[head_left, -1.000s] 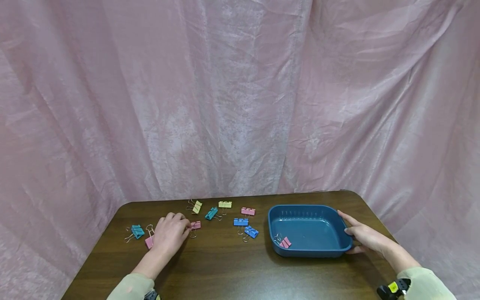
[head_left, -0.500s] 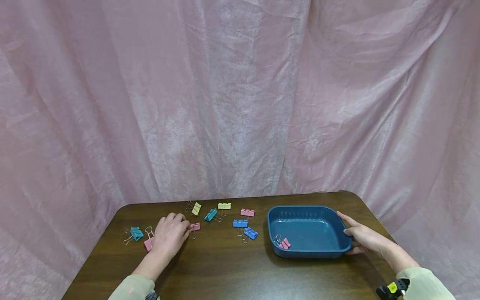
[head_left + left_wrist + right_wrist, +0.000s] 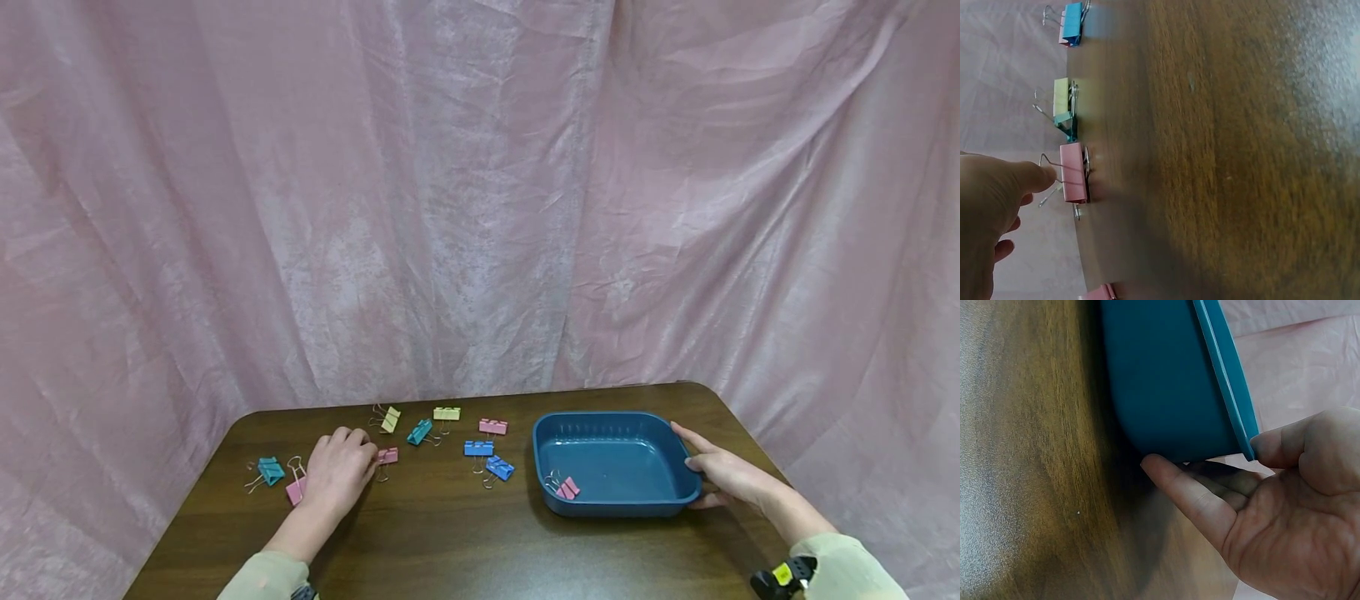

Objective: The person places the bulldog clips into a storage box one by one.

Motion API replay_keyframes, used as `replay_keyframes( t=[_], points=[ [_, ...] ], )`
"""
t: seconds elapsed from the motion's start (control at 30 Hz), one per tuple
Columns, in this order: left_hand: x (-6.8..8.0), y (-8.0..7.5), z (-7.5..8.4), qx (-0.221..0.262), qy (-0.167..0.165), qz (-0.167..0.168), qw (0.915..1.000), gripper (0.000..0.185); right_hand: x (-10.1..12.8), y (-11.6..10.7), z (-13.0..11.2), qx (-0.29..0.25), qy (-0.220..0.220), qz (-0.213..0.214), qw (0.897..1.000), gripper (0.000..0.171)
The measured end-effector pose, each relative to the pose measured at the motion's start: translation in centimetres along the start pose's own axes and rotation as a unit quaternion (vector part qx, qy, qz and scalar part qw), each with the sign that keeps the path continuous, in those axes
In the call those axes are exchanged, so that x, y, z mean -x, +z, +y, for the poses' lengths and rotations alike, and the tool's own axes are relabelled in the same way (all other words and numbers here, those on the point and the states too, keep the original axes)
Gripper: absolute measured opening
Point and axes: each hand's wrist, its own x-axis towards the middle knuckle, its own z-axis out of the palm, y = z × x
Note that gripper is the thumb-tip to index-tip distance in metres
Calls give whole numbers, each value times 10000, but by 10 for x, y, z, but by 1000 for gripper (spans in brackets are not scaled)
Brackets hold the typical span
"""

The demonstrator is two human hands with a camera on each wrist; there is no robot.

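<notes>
- My left hand lay on the table, fingertip touching the pink binder clip; grip loose, holding nothing.
- My right hand steadied the blue tray, thumb on its rim.
- Best practice: pinch the clip's body, not its wire handles.

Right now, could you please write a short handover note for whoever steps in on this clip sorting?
Left hand: fingertips at a pink clip on the table, not lifted.
Right hand: holds the right rim of the blue tray, thumb on the edge.
Done: one pink clip in the tray.
Left: about nine loose clips on the table left of the tray, pink, blue, teal and yellow.
</notes>
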Motion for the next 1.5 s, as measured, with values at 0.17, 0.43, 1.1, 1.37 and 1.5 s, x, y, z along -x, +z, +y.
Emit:
replay_keyframes(
  t=[0.17, 0.43, 1.1, 1.37, 1.5],
  points=[
    [1, 2, -2, -14, 67, 86, 9999, 18, -1, 0, 2, -73, -17, -56, 10000, 70],
    [3, 2, -3, -57, 55, 41, 10000, 16, -2, 1, 2, -114, -18, -51, 9999, 70],
    [2, -11, -8, -68, -243, -55, 9997, 9, -1, 1, 0, 27, -12, 7, 10000, 70],
    [1, -18, -10, -6, -285, -100, 9995, 5, 0, 1, 0, 18, -17, 21, 10000, 70],
    [0, -21, -11, 64, -274, -6, 9996, 4, 0, 1, 0, 37, -13, 27, 10000, 70]
  ],
)
